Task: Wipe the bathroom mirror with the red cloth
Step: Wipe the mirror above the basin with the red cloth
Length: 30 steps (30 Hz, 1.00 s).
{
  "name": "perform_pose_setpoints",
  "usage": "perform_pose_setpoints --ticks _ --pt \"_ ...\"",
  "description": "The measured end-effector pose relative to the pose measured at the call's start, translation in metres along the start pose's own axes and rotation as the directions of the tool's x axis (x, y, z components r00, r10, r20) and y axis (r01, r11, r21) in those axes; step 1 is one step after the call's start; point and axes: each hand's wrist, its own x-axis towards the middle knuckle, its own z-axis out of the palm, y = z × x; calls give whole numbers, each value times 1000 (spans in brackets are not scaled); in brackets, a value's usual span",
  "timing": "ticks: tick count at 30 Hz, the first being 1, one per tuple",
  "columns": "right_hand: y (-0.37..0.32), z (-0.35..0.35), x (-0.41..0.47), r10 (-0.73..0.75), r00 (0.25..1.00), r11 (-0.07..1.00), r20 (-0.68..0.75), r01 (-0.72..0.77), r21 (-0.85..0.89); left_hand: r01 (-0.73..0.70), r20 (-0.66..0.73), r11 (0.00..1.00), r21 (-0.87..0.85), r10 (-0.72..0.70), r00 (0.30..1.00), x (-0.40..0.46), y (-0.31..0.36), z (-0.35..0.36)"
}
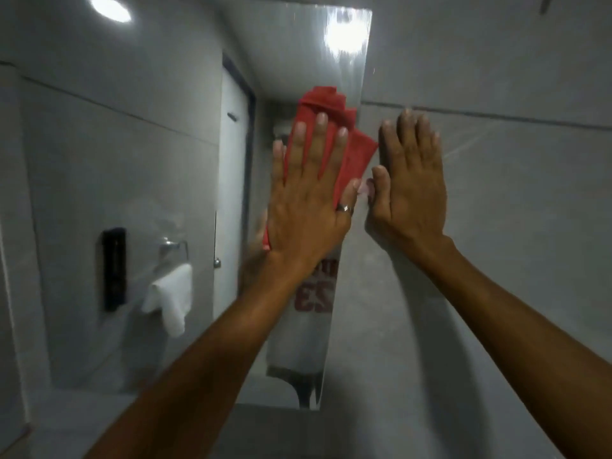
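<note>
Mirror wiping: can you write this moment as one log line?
step: wiping | left hand: presses red cloth on mirror | right hand: flat on wall

Mirror (185, 193) as landmark: cloth (334, 150) on it near its right edge, left hand (308, 207) flat over cloth. Right hand (410, 190) on wall (513, 226) just right of the mirror (thumb possibly touching the edge).

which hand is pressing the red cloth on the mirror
The left hand, flat on the red cloth against the mirror; the right hand rests bare beside it.
</note>
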Motion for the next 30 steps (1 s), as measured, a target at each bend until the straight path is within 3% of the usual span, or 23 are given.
perform_pose_setpoints --ticks 4,7,12,16,19,22,25,30 --pt "-7 1 -46 22 999 999 27 -20 -48 -9 60 1000 12 8 998 -93 13 14" --pt "-12 3 -100 51 995 996 80 -44 -82 77 61 997 -21 -76 995 -180 24 19" --pt "-27 4 -173 95 982 994 165 -84 -76 70 190 995 -69 -56 980 -342 26 3" --pt "-38 -8 -203 87 963 996 255 -78 -44 116 289 990 -84 -87 954 -403 25 -13" --pt "-37 -20 -206 99 949 994 299 -108 13 166 366 981 -98 -120 923 -388 31 -17" --pt "-36 -23 -186 96 955 987 280 -129 100 119 293 991 -64 -95 951 -319 28 -11" --pt "-30 -21 -142 75 979 982 187 -105 155 19 216 1000 -24 -14 976 -200 24 -2" --pt "-23 -15 -49 196 980 947 48 -201 249 24 78 997 -70 -19 997 8 17 3"
